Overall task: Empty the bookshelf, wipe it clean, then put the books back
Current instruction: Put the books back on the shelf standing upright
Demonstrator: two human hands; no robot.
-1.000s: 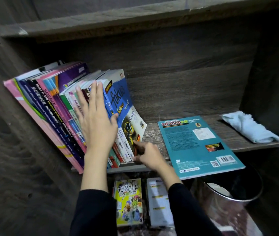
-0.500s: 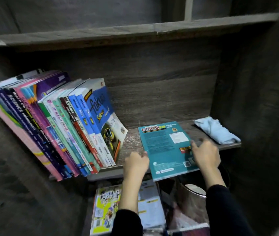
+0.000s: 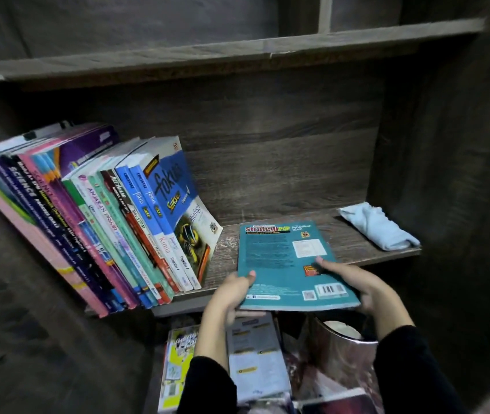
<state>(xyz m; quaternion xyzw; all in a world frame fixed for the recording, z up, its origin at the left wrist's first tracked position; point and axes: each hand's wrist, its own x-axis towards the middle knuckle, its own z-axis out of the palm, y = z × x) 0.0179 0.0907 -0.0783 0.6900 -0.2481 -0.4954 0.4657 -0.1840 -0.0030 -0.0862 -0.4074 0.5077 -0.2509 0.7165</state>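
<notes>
On the middle shelf board (image 3: 354, 237): teal book (image 3: 282, 264) lies back cover up, right of the leaning row of books (image 3: 112, 222) and well apart from the folded cloth (image 3: 378, 227) at the right end.
Left hand (image 3: 231, 294): grips the book's near left corner, thumb on the cover, fingers beneath.
Right hand (image 3: 366, 289): grips the near right side, thumb on the cover, fingers beneath.
Long axis: runs front to back; title end points at the back wall, barcode end overhangs the board's front edge.
Contact: far end probably rests on the board; the angle does not settle it.
Step in hand: judged as returning this book to the row.
Method: lift clear, turn upright with spine outward, and slide in against the blue Fokus book (image 3: 175, 189). Brace the row so its lean does not collapse.
Below the board: more books (image 3: 255, 354) and a bin (image 3: 339, 351).
</notes>
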